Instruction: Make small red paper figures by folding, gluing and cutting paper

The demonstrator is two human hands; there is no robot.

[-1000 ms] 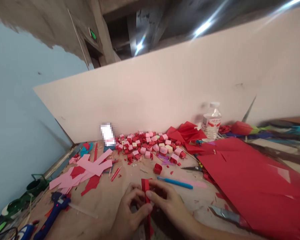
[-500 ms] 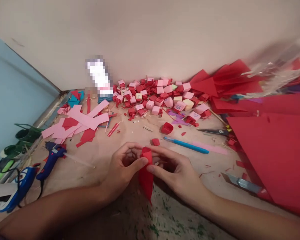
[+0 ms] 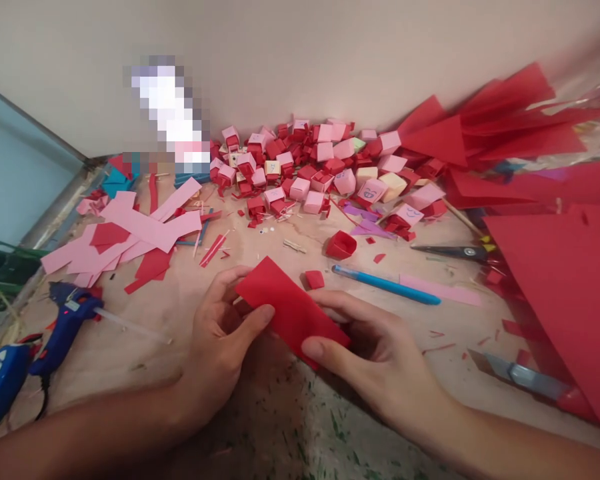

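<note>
A flat strip of red paper (image 3: 293, 307) slants between my two hands, above the near part of the table. My left hand (image 3: 230, 333) grips its upper left end, thumb on top and fingers underneath. At the lower right end, my right hand (image 3: 365, 347) pinches it the same way. Just beyond the strip lie a small red paper piece (image 3: 315, 279) and an open red paper box (image 3: 341, 245). A blue pen (image 3: 386, 285) rests past my right hand.
A heap of small pink and red paper boxes (image 3: 300, 173) lies against the wall. Pink paper strips (image 3: 145, 227) and a blue glue gun (image 3: 67, 320) are at left. Scissors (image 3: 455, 252), a box cutter (image 3: 520, 375) and large red sheets (image 3: 555, 293) lie at right.
The red paper was curled into a roll between my hands; now it is opened out flat and slanted. My hands have moved slightly apart, and the camera view has shifted.
</note>
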